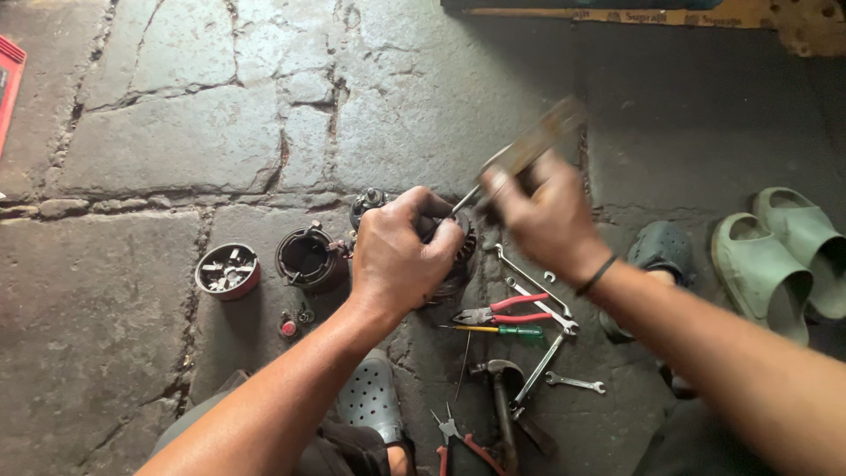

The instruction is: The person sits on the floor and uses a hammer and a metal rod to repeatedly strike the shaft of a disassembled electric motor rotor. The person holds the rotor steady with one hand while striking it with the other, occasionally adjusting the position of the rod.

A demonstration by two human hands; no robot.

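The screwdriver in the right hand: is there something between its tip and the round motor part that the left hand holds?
Nothing visible stands between them. The right hand holds the screwdriver tilted, its shaft running down to the round motor part that the left hand grips from above. The tip itself is hidden beside the left fingers, and the tool is blurred.

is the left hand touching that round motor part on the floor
Touching. The head view shows the left hand wrapped over the round motor part, fingers curled on its top with no gap, while the right hand holds a screwdriver.
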